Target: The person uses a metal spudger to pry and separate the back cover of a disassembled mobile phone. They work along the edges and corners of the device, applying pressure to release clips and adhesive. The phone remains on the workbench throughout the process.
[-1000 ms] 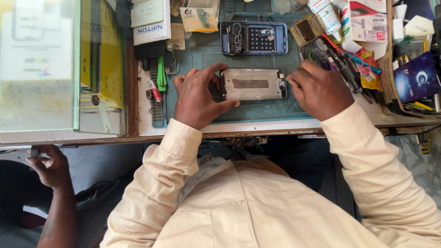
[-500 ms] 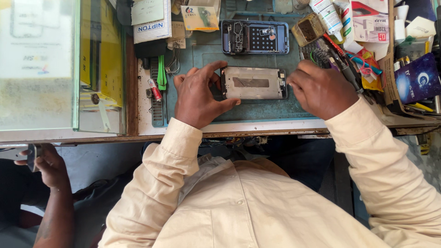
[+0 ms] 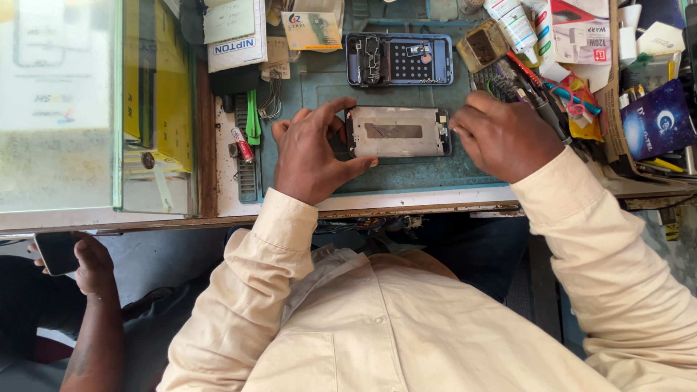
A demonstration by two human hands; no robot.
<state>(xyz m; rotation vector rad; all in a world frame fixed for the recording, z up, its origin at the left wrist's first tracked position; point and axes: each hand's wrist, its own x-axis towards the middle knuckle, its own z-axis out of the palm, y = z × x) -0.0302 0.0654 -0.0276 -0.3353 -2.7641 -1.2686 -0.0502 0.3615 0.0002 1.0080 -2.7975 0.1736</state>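
A silver phone frame panel [image 3: 398, 133] lies flat on a teal work mat [image 3: 319, 87] at the bench's middle. My left hand [image 3: 308, 154] grips its left end, thumb under the near edge and forefinger over the far edge. My right hand [image 3: 501, 134] rests at the panel's right end with fingers curled; whether it holds a small tool is hidden. Just beyond lies an opened blue phone body [image 3: 399, 59] with its insides showing.
A glass display case [image 3: 94, 109] stands at the left. Small boxes, a tube, pens and tools [image 3: 566, 65] crowd the right side. A green tool [image 3: 252, 120] lies left of the mat. Another person's hand [image 3: 91, 265] holds a dark phone at lower left.
My hands and the panel have stayed in place. The other person's hand at lower left has shifted slightly with the phone.
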